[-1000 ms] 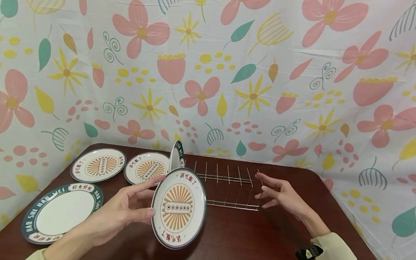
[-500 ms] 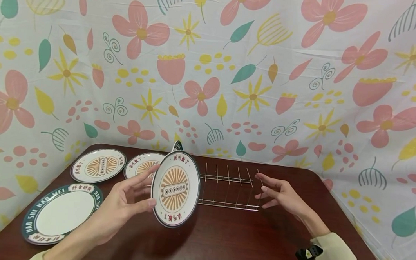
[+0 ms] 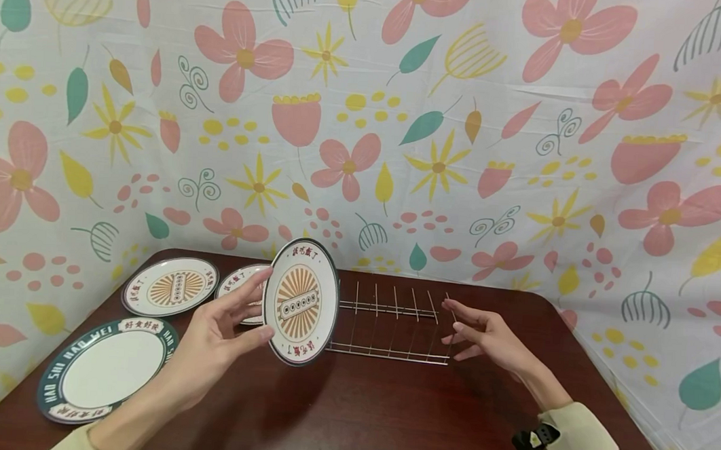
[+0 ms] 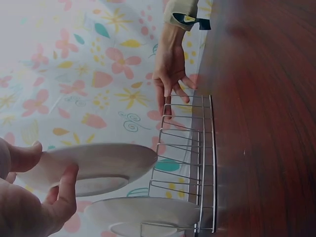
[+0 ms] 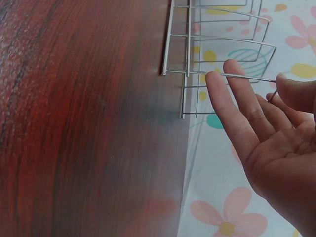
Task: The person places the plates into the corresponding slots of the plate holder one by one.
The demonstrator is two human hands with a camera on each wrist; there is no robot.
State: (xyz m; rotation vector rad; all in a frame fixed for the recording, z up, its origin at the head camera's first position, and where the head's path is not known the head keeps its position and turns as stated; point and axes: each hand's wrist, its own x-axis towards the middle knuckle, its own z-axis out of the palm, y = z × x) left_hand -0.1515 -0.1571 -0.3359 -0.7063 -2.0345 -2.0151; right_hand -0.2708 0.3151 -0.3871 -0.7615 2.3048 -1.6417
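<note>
In the head view my left hand (image 3: pixel 210 349) pinches a white plate (image 3: pixel 300 302) by its left edge, thumb in front and fingers behind. The plate, printed with an orange sunburst, is tilted up near the left end of the wire dish rack (image 3: pixel 390 354). From the left wrist view, its pale underside shows above a second plate (image 4: pixel 143 212) that stands in the rack's end slot; in the head view the held plate hides that one. My right hand (image 3: pixel 486 337) holds the rack's right end wire, with the thumb (image 5: pixel 296 93) at the wire's upper corner.
On the left of the dark red table (image 3: pixel 387 417) lie a sunburst plate (image 3: pixel 143 285), another one (image 3: pixel 230 287) partly covered by the held plate, and a green-rimmed plate (image 3: pixel 114 368). A flowered cloth (image 3: pixel 366 116) hangs behind the table.
My left hand has raised the plate and moved it away from me, slightly left, so it covers the plate standing in the rack. My right hand stays at the rack's end.
</note>
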